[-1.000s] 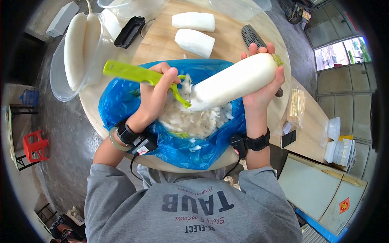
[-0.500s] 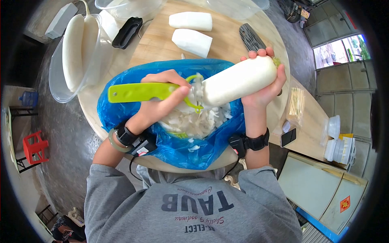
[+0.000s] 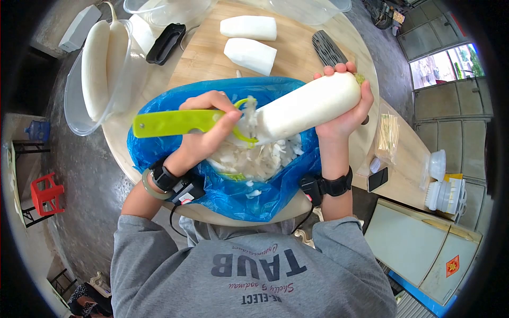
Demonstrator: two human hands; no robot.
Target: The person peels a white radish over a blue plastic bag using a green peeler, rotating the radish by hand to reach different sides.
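My left hand (image 3: 204, 124) is closed around the green handle of a peeler (image 3: 175, 123), whose blade end, with peel clinging to it, lies against the narrow left end of a white radish (image 3: 313, 106). The radish's right end, with a greenish stem stub, rests in my right hand (image 3: 344, 116), fingers wrapped behind it. Both hands are over a blue plastic bag (image 3: 238, 199) spread open, holding a heap of white peelings (image 3: 265, 159). Beyond the bag, two peeled radish pieces (image 3: 248, 28) (image 3: 250, 55) lie on a wooden board (image 3: 204, 53).
At the left, a clear tub (image 3: 79, 119) holds long white radishes (image 3: 95, 69). A black tray (image 3: 166, 43) and a dark patterned object (image 3: 327, 47) lie on the round table. On a side table at the right are skewers (image 3: 388, 135) and a phone (image 3: 377, 180).
My left hand and the peeler have moved slightly to the left along the radish's end. The radish has shifted a little left, still held in my right hand.
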